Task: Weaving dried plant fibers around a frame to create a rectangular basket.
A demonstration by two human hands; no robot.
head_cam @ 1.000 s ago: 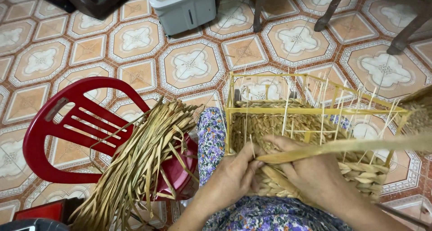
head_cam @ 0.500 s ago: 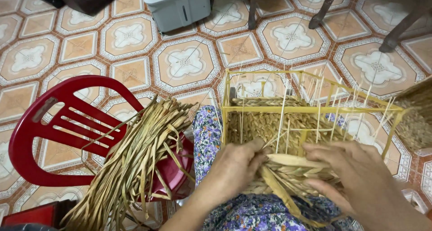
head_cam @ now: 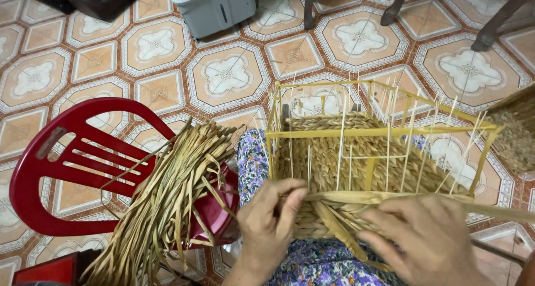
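While your right hand point(head_cam: 429, 238) has shifted lower, both grip the strand point(head_cam: 390, 198) — lying left-right — left hand point(head_cam: 270, 219) pinching at the basket point(head_cam: 356, 152).

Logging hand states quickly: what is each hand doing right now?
Left hand: closed, pinching a dried leaf strip against the woven basket.
Right hand: fingers spread over the same strip; grip cannot be told.

Patterned tile floor point(head_cam: 228, 77), red chair point(head_cam: 61, 158)
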